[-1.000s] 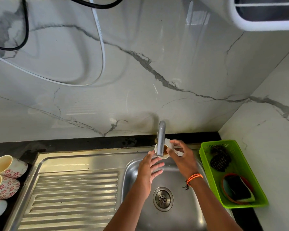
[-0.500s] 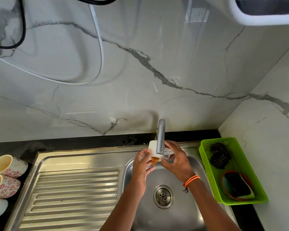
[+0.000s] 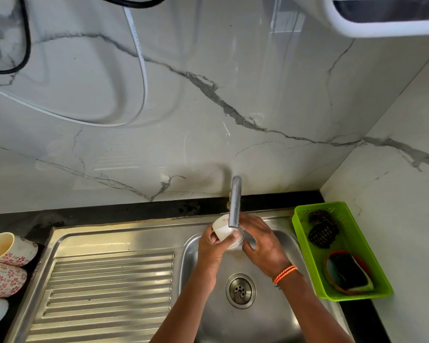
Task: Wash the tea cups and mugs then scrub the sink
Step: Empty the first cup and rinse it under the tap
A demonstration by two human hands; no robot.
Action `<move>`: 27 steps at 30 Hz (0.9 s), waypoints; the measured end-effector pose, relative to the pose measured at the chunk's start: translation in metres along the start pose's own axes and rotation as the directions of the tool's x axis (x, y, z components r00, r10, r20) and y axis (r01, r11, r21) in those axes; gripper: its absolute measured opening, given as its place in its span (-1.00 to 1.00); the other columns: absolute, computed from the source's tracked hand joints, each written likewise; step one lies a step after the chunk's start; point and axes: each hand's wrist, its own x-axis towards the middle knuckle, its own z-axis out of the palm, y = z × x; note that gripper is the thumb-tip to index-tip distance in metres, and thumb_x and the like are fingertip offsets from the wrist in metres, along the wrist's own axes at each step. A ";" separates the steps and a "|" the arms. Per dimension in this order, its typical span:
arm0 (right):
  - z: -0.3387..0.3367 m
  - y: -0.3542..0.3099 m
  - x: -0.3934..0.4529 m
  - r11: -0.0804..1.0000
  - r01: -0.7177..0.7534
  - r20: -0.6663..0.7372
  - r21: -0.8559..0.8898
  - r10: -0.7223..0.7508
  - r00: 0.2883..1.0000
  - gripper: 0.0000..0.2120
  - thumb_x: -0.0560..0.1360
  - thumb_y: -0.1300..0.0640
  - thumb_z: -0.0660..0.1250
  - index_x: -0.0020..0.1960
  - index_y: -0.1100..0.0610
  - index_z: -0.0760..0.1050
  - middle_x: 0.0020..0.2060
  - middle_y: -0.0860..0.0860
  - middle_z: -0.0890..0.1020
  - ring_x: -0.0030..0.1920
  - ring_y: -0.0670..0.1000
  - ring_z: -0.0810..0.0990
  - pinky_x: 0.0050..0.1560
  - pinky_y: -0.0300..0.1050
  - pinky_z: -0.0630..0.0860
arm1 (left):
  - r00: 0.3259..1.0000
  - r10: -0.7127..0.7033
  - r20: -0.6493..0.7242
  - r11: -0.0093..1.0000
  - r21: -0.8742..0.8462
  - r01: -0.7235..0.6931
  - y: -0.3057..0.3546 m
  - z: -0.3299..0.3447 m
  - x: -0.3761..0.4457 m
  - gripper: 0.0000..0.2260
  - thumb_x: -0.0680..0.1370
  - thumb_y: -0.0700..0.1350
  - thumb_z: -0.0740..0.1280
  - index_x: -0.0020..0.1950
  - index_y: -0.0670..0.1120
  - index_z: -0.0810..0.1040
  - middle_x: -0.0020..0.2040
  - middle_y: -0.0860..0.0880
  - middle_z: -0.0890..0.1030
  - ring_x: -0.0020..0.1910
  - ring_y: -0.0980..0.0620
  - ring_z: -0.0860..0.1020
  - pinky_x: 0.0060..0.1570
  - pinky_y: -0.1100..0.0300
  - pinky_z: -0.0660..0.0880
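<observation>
My left hand (image 3: 209, 246) grips a small white tea cup (image 3: 224, 228) round its side, thumb over the rim, tipped under the tap spout (image 3: 235, 201). My right hand (image 3: 263, 241) sits against the cup's far side, fingers mostly straight and spread, thumb near the rim, touching more than clutching (the spout hides part of the contact, so exact finger placement is unclear). The cup is held above the sink bowl (image 3: 278, 318), just behind the drain (image 3: 240, 290). I can't make out a water stream.

Risks, as I judge them: the cup is likely wet and glazed, held mostly by one hand, so it could slip and chip on the steel bowl. It sits very close to the spout, so a careless turn could knock the rim against metal. Three more floral mugs (image 3: 6, 263) lie on their sides at the left counter edge beside the draining board (image 3: 104, 293); they could roll if bumped while I reach over.

Scrubbers and a sponge sit in the green basket (image 3: 372, 263) on the right, untouched.

Writing: faint print runs along the white cable (image 3: 139, 58) on the wall, too small to read. No brand is visible on the cup, the tap or the basket.
</observation>
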 end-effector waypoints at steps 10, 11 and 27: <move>0.000 -0.008 -0.013 0.826 -0.356 -0.069 0.438 0.426 0.902 -0.25 0.49 0.50 0.34 0.44 -0.22 0.45 0.37 -0.19 0.58 0.35 -0.17 0.56 0.16 -0.25 0.58 | 0.997 0.081 -0.019 0.996 0.036 -0.080 -0.003 0.012 0.003 -0.29 0.20 -0.12 0.67 0.31 -0.06 0.52 0.13 -0.12 0.70 -0.02 0.09 0.70 -0.11 0.29 0.60; 0.001 -0.007 -0.014 0.795 -0.369 -0.061 0.482 0.450 0.891 -0.27 0.50 0.51 0.33 0.44 -0.18 0.47 0.32 -0.16 0.63 0.31 -0.12 0.60 0.19 -0.17 0.60 | 0.996 0.090 -0.014 0.995 0.039 -0.089 -0.002 0.013 0.002 -0.29 0.19 -0.12 0.68 0.30 -0.05 0.51 0.12 -0.12 0.70 -0.03 0.09 0.69 -0.11 0.27 0.61; -0.001 -0.008 -0.022 0.634 -0.400 0.062 0.662 0.485 0.872 -0.37 0.55 0.31 0.48 0.54 -0.02 0.40 0.29 -0.06 0.64 0.30 0.01 0.62 0.21 -0.12 0.61 | 0.975 -0.212 0.061 0.944 -0.244 0.221 -0.013 0.013 -0.008 -0.46 0.43 0.01 0.59 0.32 -0.14 0.53 0.20 -0.27 0.68 0.16 -0.22 0.69 0.27 -0.14 0.63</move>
